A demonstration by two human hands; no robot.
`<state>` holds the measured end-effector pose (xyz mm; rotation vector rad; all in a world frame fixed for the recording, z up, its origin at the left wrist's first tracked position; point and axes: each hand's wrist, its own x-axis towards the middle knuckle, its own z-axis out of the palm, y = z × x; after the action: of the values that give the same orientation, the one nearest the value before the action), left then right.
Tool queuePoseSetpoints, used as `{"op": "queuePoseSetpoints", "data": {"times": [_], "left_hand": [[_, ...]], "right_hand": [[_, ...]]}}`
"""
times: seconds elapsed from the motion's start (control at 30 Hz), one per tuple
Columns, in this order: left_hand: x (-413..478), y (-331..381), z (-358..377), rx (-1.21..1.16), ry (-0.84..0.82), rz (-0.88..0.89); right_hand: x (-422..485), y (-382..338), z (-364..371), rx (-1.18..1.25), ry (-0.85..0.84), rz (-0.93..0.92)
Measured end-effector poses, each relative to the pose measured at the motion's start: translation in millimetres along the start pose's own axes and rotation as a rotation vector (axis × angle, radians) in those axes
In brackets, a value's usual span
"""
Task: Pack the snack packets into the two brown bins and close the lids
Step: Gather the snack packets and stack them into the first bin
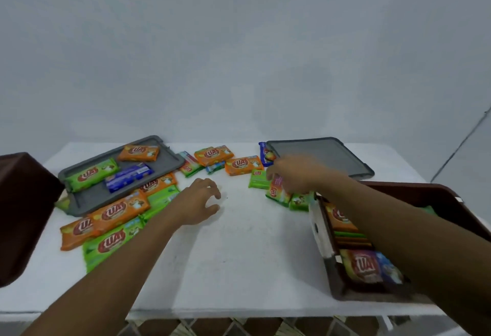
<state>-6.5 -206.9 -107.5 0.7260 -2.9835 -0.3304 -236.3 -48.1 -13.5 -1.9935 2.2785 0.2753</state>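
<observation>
White table sits by a plain grey wall. On the right is the right brown bin, open. An orange packet is in it at the far end, thin green and orange packets stand on their edges in the middle, and a red and blue packet is at the near end. The left brown bin is at the left edge, and you cannot see inside it.

The left grey lid lies flat with three packets on it: orange, green and blue. Their long sides all run left to right. The right grey lid lies flat at the back.

The right hand is blurry. Its fingers curl down onto a green-and-pink packet just past the far end of the right bin. The packet is under the fingertips and looks tipped up on its end, but the blur makes that hard to tell.

The left hand is over the middle of the table, its fingers loosely bent and holding nothing. More loose packets lie just to its left.
</observation>
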Motion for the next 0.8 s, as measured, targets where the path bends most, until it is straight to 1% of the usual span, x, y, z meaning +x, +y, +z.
{"op": "queuePoseSetpoints", "data": {"times": [0.07, 0.13, 0.17, 0.27, 0.37, 0.5, 0.6, 0.67, 0.77, 0.8], "left_hand": [[12, -18, -2, 0.013, 0.001, 0.029], [26, -28, -2, 0.034, 0.012, 0.065], [34, -31, -2, 0.042, 0.018, 0.084], [56, -34, 1, 0.059, 0.026, 0.127], [78, -32, 6, 0.072, 0.048, 0.157], [99, -18, 8, 0.124, 0.055, 0.164], [111, -10, 11, 0.178, -0.013, 0.142], [115, -7, 16, 0.174, -0.043, 0.15], [108, -11, 25, 0.144, 0.04, 0.204], [105, -14, 28, 0.138, 0.06, 0.219]], "right_hand": [[28, -2, 10, -0.212, -0.086, -0.018], [44, -3, 24, -0.41, -0.122, -0.029], [49, -3, 28, -0.459, -0.126, -0.023], [57, -7, 34, -0.494, -0.11, -0.013], [61, -8, 31, -0.516, -0.155, -0.059], [62, -16, 22, -0.471, -0.185, -0.18], [59, -19, 17, -0.396, -0.172, -0.205], [55, -18, 10, -0.278, -0.099, -0.204], [48, -12, 4, -0.035, 0.048, -0.198], [44, -10, 3, 0.056, 0.068, -0.178]]}}
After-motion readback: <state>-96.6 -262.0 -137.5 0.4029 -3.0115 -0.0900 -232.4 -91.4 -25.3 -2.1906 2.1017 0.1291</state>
